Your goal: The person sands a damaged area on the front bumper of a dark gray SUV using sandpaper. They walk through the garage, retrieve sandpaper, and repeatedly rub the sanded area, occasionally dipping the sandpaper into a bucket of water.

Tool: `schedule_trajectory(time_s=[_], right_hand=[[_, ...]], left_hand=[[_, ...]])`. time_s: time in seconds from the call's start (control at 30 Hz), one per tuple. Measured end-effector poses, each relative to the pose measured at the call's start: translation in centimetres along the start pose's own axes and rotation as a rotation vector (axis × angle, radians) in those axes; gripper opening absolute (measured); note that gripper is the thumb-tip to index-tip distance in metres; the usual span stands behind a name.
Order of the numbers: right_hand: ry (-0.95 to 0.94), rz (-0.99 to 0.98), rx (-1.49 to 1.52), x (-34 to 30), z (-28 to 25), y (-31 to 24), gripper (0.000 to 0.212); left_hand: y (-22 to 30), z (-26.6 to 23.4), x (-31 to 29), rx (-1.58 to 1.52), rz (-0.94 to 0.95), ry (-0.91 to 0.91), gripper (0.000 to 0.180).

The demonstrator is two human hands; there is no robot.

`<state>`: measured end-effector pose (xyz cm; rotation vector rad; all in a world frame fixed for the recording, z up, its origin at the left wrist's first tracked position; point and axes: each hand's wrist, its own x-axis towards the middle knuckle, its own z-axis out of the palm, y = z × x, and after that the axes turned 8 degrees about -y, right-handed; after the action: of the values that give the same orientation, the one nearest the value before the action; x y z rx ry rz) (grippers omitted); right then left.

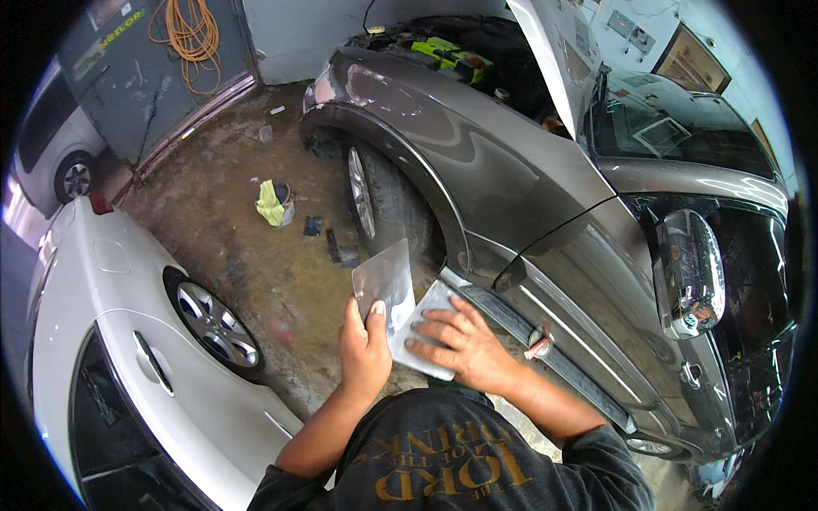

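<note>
My left hand grips a thin, smooth grey sheet with rounded corners, thumb on its face and fingers behind. A whitish smear shows on its lower part. Beside it is a paler flat rectangular sheet, which touches or overlaps the first along one edge. My right hand holds this paler sheet, its fingers spread across the face and its thumb hidden. Both sheets are in front of my body, between a dark grey car on the right and a white car on the left.
The grey car's hood is raised and its front wheel turned. On the stained floor stand a bucket with a yellow-green cloth and small dark pieces. A small round container is by the side step. An orange hose hangs behind.
</note>
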<state>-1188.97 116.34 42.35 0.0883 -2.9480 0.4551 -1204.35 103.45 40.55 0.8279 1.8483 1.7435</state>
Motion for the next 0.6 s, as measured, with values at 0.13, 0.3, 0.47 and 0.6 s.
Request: schedule_trajectory(time_s=[0.13, 0.3, 0.47, 0.6], right_hand=[[-0.147, 0.011, 0.101, -2.0, 2.0, 1.0, 0.054], [0.333, 0.042, 0.423, -1.0, 0.4, -0.1, 0.068], [0.232, -0.077, 0.336, -0.4, 0.3, -1.3, 0.081], [0.209, 0.076, 0.423, -1.6, 3.5, 0.8, 0.082]], left_hand=[[0.4, 0.3, 0.3, -0.105, 0.134, 0.104, 0.035], [-0.6, -0.7, 0.8, -0.439, 0.000, 0.041, 0.039], [-0.6, 1.3, 0.0, -0.842, -0.179, 0.139, 0.030], [-1.9, 1.0, -1.4, -0.881, -0.235, 0.128, 0.031]])
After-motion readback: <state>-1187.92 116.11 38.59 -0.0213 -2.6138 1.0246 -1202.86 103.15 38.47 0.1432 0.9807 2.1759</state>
